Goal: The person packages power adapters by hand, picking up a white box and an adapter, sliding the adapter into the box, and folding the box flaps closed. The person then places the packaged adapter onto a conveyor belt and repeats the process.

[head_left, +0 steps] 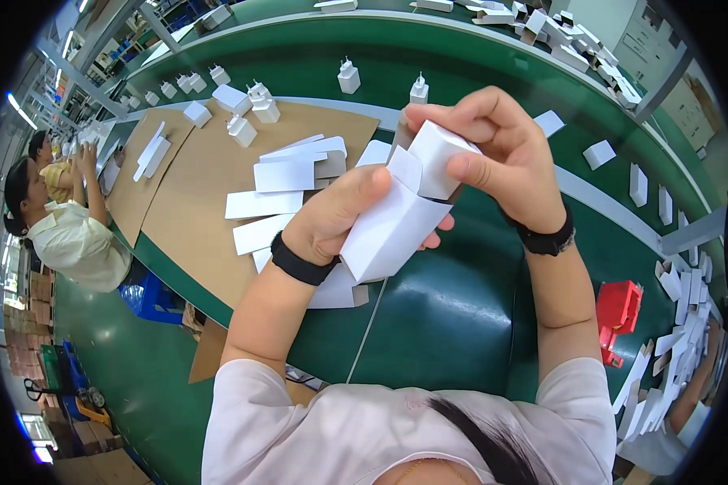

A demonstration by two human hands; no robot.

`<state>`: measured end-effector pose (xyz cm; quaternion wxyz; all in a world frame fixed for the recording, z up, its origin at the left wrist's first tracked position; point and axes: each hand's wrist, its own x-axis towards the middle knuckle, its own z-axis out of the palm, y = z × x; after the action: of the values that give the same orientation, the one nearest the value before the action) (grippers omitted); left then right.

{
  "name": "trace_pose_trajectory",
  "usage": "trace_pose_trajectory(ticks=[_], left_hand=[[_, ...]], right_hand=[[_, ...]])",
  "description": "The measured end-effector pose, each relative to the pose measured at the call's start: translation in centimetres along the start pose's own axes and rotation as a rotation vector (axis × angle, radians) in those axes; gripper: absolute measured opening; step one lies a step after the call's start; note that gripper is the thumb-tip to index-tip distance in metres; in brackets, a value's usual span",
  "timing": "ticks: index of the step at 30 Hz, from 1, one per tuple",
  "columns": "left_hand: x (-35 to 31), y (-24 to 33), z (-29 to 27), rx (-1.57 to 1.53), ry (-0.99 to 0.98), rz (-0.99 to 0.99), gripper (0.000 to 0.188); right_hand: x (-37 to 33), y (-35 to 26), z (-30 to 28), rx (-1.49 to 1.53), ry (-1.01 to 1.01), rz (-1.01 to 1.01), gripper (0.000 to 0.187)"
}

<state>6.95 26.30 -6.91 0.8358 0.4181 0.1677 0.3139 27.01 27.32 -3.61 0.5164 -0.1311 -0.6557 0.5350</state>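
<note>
In front of my chest, my left hand is wrapped round a white paper carton, tilted with its top end up and to the right. A flap stands up at that end. My right hand pinches a smaller white box-shaped piece between thumb and fingers, at the carton's mouth. This piece sits partly inside the opening or right against it; I cannot tell how deep. Flat white cartons lie in a loose pile beside my left hand. Black bands circle both my wrists.
Brown cardboard covers the table's left side. White plug chargers stand along the far edge, beside a green conveyor belt. A red tape dispenser and heaped white cartons are at right. Co-workers sit at left.
</note>
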Motion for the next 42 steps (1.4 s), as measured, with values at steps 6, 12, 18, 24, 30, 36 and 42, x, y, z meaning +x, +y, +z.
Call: trace_pose_trajectory(ticks=[6,12,18,24,30,36,42], left_hand=[[-0.2,0.3,-0.3,0.043,-0.051,0.008,0.08],[0.0,-0.4,0.2,0.188,0.049,0.131,0.08],[-0.1,-0.1,-0.2,0.372,0.181,0.263,0.087],[-0.4,0.1,1.1,0.574,0.27,0.399,0.081],[-0.2,0.8,2.4,0.357,0.367,0.534,0.059],[0.8,-1.1,1.9,0.84,0.571,0.669,0.059],[0.7,-1.4,1.1,1.088,0.524,0.636,0.051]], right_hand=[[-1.0,-0.5,1.9,-0.022,0.06,-0.005,0.025],[-1.3,-1.0,1.5,-0.058,0.099,-0.05,0.021],[-0.6,0.5,-1.2,-0.528,-0.144,-0.228,0.039],[-0.6,1.4,-1.2,-0.287,-0.211,0.112,0.038],[-0.9,2.6,1.6,-0.008,0.05,0.062,0.089],[-1.3,4.0,3.8,0.085,0.232,0.026,0.072],[-1.4,4.7,2.0,-0.165,0.168,0.086,0.038]])
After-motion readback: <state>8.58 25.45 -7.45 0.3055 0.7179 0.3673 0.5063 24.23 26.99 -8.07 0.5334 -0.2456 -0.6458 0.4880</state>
